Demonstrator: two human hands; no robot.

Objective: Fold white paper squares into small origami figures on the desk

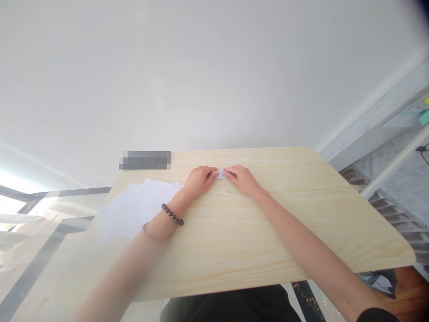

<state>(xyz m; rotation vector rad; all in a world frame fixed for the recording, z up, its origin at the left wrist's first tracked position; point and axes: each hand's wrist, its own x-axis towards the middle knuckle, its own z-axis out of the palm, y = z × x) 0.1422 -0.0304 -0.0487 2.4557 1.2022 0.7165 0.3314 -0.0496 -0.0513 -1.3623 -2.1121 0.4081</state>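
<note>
Between my two hands, near the middle of the wooden table (298, 179), is a small folded piece of white paper (220, 174). My left hand (200, 180), with a dark bead bracelet (172, 214) on its wrist, pinches the paper's left side. On the right side, the fingertips of my right hand (241, 178) close on the paper too. The fingers cover much of it, so its full folded shape is hidden. Several loose white sheets (134, 208) lie fanned out left of my left forearm, which covers part of them.
A pixelated grey block (145, 160) hides something at the table's back left corner. The white wall (214, 80) rises right behind the table. A white pole (395, 163) slants past the right edge. Below the right front edge lies a dark plastic bag (382, 281).
</note>
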